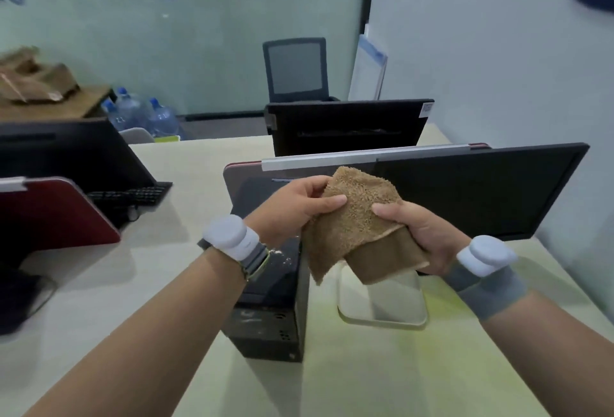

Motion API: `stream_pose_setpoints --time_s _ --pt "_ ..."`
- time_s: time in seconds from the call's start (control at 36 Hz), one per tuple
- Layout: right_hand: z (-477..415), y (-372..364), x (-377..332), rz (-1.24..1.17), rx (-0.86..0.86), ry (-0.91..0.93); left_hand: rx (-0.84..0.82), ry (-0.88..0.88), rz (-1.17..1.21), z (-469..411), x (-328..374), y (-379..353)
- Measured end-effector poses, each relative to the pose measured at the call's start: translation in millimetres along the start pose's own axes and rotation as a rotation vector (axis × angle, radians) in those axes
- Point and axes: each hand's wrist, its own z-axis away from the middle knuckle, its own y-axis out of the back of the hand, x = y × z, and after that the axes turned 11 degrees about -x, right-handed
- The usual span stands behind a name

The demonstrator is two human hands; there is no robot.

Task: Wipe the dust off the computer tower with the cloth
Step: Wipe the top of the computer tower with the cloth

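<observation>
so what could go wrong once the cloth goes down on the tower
1. The tower top carries loose white dust near the left hand; a sideways sweep could push it onto the desk instead of lifting it.
2. The cloth is bunched between both hands, the right hand gripping its folded end; wiping with a wad may only smear.
3. The monitor stands close beside the tower, so a wide stroke might knock it.
</observation>
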Motion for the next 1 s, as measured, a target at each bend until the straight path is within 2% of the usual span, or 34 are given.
stream_pose_setpoints --time_s 0.14,0.22,0.33,0.44,0.56,0.64,0.72,0.83,0.92,1.0 --pt "-40.3 -40.1 19.4 0.095 0.073 -0.018 0.025 -0.055 -0.239 42.1 -11.5 56.6" --pt "-55.5 -49.2 26.3 0.076 0.149 0.012 0.194 -0.045 -0.389 53.9 -29.4 85.3" --pt "-70.1 -53.2 25.6 0.03 0.277 0.051 0.412 0.149 -0.449 57.0 -62.5 124.7" --pt "-91.2 -55.7 11.8 0.086 0.518 0.187 0.392 0.318 -0.442 63.2 -88.7 147.1" --pt "-112.6 -57.8 -8.5 0.358 0.787 0.33 0.339 0.318 -0.294 65.0 -102.9 148.3" --pt "-129.0 -59.9 -18.6 0.866 0.915 0.279 0.311 0.312 -0.23 66.3 -106.0 145.6" --pt "-143.8 -60.8 -16.0 1.29 0.77 0.208 0.304 0.301 -0.192 66.8 -108.6 142.6" --pt "-155.6 -55.1 6.6 1.615 0.468 0.0 0.31 0.299 -0.206 67.5 -104.7 139.3" --pt "-154.3 -43.0 21.3 1.723 0.288 -0.223 0.326 0.311 -0.248 65.0 -100.9 133.8" --pt "-145.4 -33.5 24.1 1.709 0.262 -0.216 0.348 0.324 -0.288 64.8 -98.7 131.8"
